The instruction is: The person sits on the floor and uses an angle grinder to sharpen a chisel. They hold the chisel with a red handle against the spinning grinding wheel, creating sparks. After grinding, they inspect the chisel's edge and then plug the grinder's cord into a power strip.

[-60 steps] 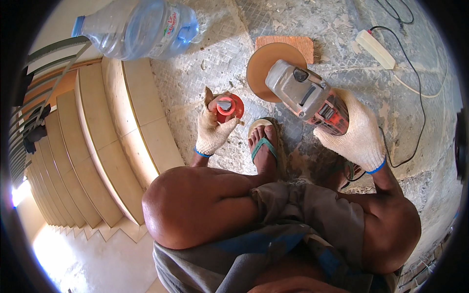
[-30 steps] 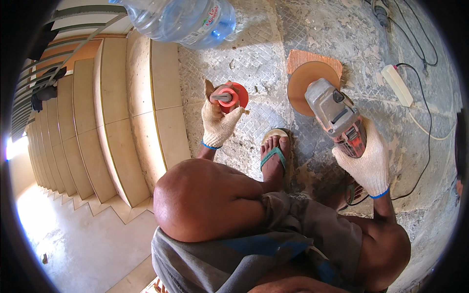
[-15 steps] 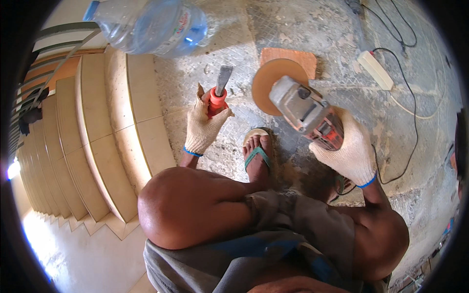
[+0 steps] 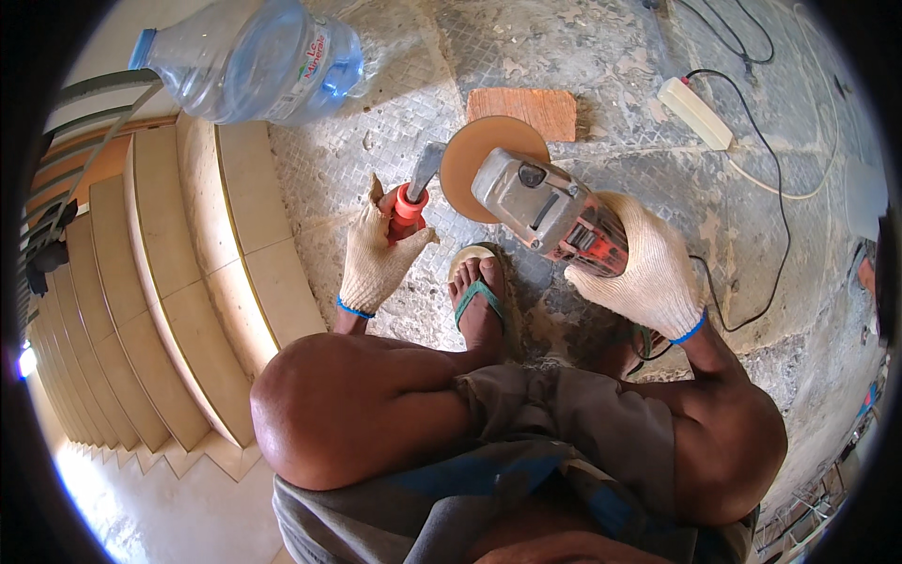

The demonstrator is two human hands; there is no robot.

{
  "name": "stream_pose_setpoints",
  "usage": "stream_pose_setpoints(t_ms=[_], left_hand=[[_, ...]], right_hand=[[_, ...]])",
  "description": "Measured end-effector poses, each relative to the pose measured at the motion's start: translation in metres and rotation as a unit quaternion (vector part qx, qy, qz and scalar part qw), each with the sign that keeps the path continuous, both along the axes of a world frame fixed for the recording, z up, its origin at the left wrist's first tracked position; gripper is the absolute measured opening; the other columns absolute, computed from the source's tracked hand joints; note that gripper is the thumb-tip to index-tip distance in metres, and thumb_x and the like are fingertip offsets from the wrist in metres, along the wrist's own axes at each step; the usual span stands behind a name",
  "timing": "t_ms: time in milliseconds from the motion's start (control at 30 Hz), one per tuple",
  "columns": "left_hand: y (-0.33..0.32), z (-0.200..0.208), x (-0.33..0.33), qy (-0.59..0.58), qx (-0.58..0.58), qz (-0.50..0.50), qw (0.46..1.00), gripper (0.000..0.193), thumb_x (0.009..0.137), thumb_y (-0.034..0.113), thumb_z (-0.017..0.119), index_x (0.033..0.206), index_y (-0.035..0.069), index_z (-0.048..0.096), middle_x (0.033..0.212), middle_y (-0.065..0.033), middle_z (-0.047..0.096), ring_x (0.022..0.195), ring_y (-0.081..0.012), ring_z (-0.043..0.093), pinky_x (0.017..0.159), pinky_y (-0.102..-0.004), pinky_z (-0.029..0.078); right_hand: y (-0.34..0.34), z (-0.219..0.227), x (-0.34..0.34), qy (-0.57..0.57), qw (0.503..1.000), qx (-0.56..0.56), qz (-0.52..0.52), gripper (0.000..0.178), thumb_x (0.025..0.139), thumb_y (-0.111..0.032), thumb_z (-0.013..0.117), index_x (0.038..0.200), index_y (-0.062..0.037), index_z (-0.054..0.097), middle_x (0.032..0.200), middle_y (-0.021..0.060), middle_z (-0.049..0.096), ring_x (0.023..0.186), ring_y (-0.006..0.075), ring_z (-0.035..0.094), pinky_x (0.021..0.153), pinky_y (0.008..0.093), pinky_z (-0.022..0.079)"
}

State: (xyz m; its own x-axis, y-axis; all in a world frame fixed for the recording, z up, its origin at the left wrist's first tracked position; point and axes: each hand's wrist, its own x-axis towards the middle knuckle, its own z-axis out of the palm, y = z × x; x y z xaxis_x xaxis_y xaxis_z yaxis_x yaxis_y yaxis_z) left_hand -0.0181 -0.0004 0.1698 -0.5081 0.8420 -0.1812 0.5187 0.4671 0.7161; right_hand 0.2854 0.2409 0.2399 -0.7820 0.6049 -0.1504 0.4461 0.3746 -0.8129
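Note:
In a knit work glove with a blue cuff, my left hand (image 4: pixel 374 254) grips a chisel (image 4: pixel 407 212) by its red handle. The chisel's flat steel blade points up and to the right, its end at the left edge of a brown disc (image 4: pixel 474 164). That disc is mounted on an angle grinder (image 4: pixel 536 205) with a grey head and red body. My right hand (image 4: pixel 648 268), gloved the same way, is wrapped round the grinder's body. I cannot tell from the picture whether the disc is spinning.
An orange brick (image 4: pixel 526 111) lies on the rough floor beyond the disc. A large clear water bottle (image 4: pixel 254 70) lies far left, near tiled steps (image 4: pixel 183 282). A white power strip (image 4: pixel 695 113) and black cords (image 4: pixel 785 207) are at the right. My sandalled foot (image 4: pixel 481 301) is between my hands.
The grinder and chisel have come together, so the blade's end now meets the disc's left edge. The blade has tilted further right. The whole view has shifted slightly.

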Motion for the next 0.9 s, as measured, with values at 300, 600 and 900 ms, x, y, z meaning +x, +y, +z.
stream_pose_setpoints(t_ms=[300,600,900], left_hand=[[-0.001,0.003,0.003,0.001,0.001,0.024,1.000,0.077,0.082,0.018,0.098,0.150,0.006,0.066,0.165,-0.0364,0.051,0.127,-0.0407,0.075,0.104,-0.0441,0.061],[0.002,0.005,0.001,0.039,-0.012,-0.018,0.999,0.066,0.089,0.005,0.088,0.149,-0.002,0.063,0.132,-0.0181,0.071,0.105,-0.0230,0.081,0.092,-0.0366,0.066],[-0.006,-0.010,0.002,-0.079,0.044,0.053,0.994,0.063,0.086,0.009,0.095,0.142,0.004,0.067,0.137,-0.0186,0.071,0.119,-0.0231,0.074,0.101,-0.0378,0.061]], right_hand=[[0.000,-0.005,0.001,-0.004,1.000,0.006,0.007,0.071,0.076,-0.031,0.098,0.137,-0.0089,0.068,0.119,0.0184,0.080,0.110,0.0402,0.080,0.092,0.0467,0.066],[0.001,-0.001,-0.003,0.013,1.000,0.008,0.009,0.067,0.077,-0.028,0.098,0.135,-0.0087,0.069,0.118,0.0179,0.080,0.109,0.0400,0.080,0.091,0.0463,0.066],[0.005,0.000,0.001,0.006,0.999,-0.036,-0.021,0.074,0.076,-0.018,0.098,0.141,-0.0027,0.065,0.120,0.0209,0.081,0.112,0.0355,0.082,0.094,0.0438,0.065]])
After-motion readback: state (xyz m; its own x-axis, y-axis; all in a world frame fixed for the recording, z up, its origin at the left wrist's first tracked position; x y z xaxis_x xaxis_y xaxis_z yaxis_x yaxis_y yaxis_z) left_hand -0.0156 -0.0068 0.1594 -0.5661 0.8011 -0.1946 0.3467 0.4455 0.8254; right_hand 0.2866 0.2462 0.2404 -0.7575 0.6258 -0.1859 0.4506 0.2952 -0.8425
